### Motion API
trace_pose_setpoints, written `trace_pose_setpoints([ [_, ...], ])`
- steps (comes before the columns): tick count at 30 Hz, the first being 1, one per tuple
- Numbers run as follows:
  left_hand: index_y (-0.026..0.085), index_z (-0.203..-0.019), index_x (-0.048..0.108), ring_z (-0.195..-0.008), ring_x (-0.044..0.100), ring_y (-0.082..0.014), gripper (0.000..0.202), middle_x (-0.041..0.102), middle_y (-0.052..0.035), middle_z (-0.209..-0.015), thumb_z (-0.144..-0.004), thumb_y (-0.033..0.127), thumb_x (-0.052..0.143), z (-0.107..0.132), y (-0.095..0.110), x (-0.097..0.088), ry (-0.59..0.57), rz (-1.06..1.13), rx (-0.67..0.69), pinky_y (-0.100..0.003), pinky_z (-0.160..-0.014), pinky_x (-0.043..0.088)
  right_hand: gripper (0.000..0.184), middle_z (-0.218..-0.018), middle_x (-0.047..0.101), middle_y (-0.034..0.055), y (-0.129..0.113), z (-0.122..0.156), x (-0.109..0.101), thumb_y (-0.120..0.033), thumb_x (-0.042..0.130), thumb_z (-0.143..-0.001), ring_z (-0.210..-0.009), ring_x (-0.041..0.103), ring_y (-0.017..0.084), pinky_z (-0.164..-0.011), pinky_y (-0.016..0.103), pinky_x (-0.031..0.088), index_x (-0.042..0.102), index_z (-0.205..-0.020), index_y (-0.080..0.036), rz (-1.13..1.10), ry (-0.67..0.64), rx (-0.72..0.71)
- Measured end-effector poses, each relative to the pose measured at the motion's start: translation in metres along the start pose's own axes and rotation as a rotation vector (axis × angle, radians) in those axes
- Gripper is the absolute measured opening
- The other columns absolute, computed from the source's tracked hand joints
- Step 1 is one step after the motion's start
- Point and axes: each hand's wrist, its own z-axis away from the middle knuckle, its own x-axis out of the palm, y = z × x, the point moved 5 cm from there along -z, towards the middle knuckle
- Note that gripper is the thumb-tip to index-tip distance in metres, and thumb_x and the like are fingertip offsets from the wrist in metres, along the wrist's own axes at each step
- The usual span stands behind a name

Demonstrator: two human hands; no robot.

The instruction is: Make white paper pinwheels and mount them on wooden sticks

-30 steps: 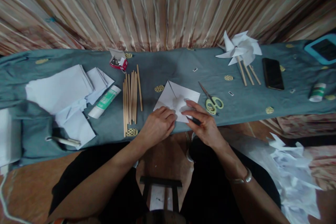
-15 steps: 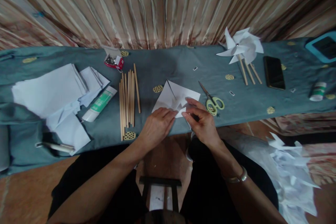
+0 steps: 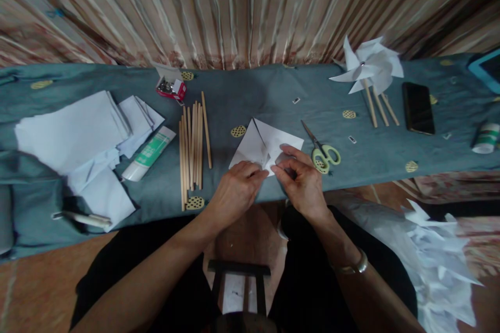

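A white paper square (image 3: 250, 144) with slits cut in it lies near the table's front edge, its near corner between my two hands. My left hand (image 3: 239, 187) presses on the paper's lower left with fingers bent together. From the right, my right hand (image 3: 301, 179) pinches a flap of the paper between thumb and fingers. Just right of that hand lie scissors (image 3: 321, 150) with pale green handles, blades pointing away. To the left is a row of several wooden sticks (image 3: 194, 148). The paper's near edge is partly hidden by my fingers.
Stacked white paper (image 3: 74, 130), a glue stick (image 3: 149, 154) and an opened red box (image 3: 172, 87) of small metal pieces are at left. Finished paper pinwheels (image 3: 371, 65), a phone (image 3: 418, 107) and another glue stick (image 3: 486, 138) are at right. More pinwheels (image 3: 443, 260) sit below the table.
The whole view has shifted slightly. Both hands remain on the paper square, and the fingers have moved only a little around the flap.
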Motion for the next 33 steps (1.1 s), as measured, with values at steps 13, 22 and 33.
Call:
trace_pose_setpoints([
  [13,0.012,-0.103,0.067,-0.088,0.064,-0.0203,0.020,0.068,-0.0086,-0.093,-0.093,0.012,0.050,-0.0023,-0.0012,0.0001,-0.030,0.003,-0.042,-0.034,-0.078,0.057,0.014,-0.123,0.066,0.0084,-0.0034,0.0006,0.0023,-0.032,0.065,-0.085,-0.115,0.059,0.027,-0.098,0.045,0.050,0.065,-0.075,-0.022,0.082,0.024,-0.024],
  [22,0.013,-0.104,0.067,-0.087,0.064,-0.0200,0.020,0.068,-0.0084,-0.092,-0.093,0.012,0.050,-0.0025,-0.0026,0.0015,-0.018,0.010,-0.057,-0.034,-0.078,0.057,0.014,-0.124,0.064,0.0077,-0.0025,0.0011,0.0044,-0.033,0.064,-0.086,-0.118,0.056,0.028,-0.102,0.049,0.048,0.064,-0.075,-0.023,0.065,0.018,-0.004],
  [33,0.013,-0.102,0.068,-0.088,0.065,-0.0201,0.020,0.069,-0.0082,-0.093,-0.092,0.012,0.051,-0.0032,-0.0030,0.0022,-0.025,0.002,-0.067,-0.034,-0.079,0.057,0.018,-0.123,0.064,0.0076,-0.0041,0.0009,0.0051,-0.034,0.062,-0.087,-0.115,0.058,0.027,-0.099,0.048,0.049,0.063,-0.075,-0.022,0.100,0.042,-0.028],
])
